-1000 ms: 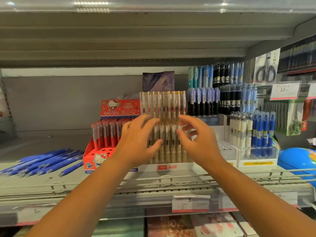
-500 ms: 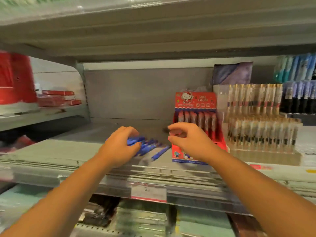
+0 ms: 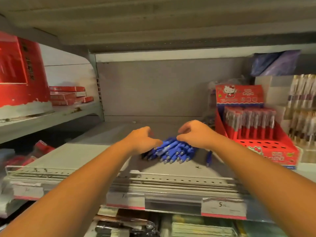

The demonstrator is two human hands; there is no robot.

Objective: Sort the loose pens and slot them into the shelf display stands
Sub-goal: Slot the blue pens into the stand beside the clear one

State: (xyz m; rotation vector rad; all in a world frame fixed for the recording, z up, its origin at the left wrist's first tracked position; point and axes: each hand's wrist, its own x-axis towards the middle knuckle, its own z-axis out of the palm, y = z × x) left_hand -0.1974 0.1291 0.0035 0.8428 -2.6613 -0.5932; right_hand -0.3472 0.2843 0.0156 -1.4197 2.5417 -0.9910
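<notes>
— Where are the loose pens?
— The blue pens lie heaped on the shelf, and 1 stray pen lies just right of the heap. The red display stand is further right.
— And the 2 hands?
— The left hand is cupped over the heap's left end with its fingers hidden, so I cannot tell if it grips. The right hand is loosely curled with its thumb at the heap, holding nothing.

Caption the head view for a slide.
Left hand and right hand over loose blue pens on the shelf; a stray pen lies between them and the red stand.
</notes>
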